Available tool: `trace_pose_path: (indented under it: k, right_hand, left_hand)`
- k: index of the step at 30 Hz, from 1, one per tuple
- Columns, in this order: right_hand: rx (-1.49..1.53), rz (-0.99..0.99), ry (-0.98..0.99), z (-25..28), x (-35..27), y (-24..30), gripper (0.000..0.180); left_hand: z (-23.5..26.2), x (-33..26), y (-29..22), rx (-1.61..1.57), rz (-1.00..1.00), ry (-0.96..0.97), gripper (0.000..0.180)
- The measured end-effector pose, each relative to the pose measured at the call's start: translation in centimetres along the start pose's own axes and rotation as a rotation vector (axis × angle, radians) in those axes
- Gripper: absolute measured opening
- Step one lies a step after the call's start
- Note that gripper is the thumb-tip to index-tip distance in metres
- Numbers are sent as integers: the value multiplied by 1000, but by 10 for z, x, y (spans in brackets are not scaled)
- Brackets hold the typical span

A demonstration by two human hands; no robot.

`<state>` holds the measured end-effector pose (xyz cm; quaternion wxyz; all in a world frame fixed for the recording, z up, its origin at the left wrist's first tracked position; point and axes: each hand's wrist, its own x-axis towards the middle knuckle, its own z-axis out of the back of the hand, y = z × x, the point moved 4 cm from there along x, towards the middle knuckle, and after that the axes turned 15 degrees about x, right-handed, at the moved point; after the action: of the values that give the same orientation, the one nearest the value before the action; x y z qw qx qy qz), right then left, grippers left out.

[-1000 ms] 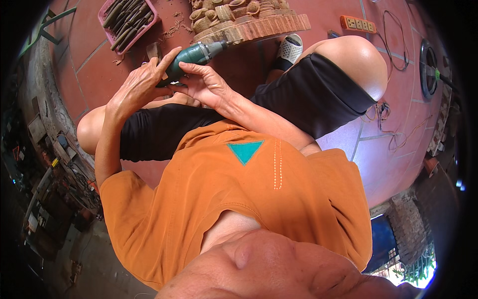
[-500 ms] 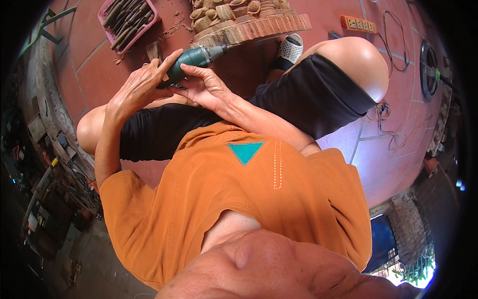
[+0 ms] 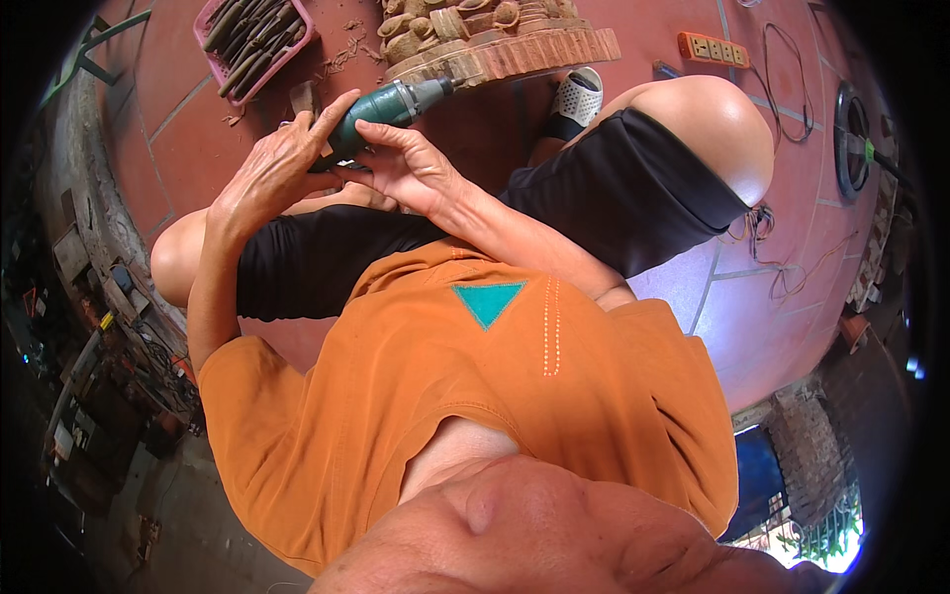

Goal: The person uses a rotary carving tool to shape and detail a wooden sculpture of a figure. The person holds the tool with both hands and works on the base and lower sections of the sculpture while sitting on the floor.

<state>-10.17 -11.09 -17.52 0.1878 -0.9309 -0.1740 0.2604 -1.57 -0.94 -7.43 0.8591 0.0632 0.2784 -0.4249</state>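
Observation:
A green die grinder [image 3: 384,107] with a grey metal nose lies slantwise between my two hands, its nose toward the carved wood. My left hand [image 3: 272,170] grips its rear end, the index finger stretched along the body. My right hand [image 3: 411,168] holds the body from the near side, thumb resting on the green casing and fingers curled beneath. Just beyond the nose stands a carved wooden piece [image 3: 495,61] with a ridged, reddish-brown base; its top is cut off by the frame. Whether the grinder's tip touches the wood, I cannot tell.
A pink basket [image 3: 210,67] of dark, slender tools sits at the far left, beside wood shavings [image 3: 348,49] and a wooden block [image 3: 304,97]. An orange power strip [image 3: 712,49] with a cable lies at the far right, near a round black object [image 3: 851,139]. My sandalled foot [image 3: 577,99] is beside the carving.
The grinder's nose has tilted slightly up and away from me, with both hands shifting a little along with it. The carving has stayed in place.

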Motion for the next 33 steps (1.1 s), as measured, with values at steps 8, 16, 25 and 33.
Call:
trace_pose_path:
  k: [8,16,25,33]
  right_hand:
    - [-23,-10,24,0,6,3,36]
    - [-46,-13,18,-2,5,3,36]
    - [-44,5,9,-2,2,3,38]
    - [-25,-5,7,0,2,3,38]
  left_hand:
    - [0,0,0,27,10,-16,102]
    - [1,0,-1,19,23,3,102]
    - [1,0,-1,19,11,-1,105]
    - [0,1,-2,26,14,14,106]
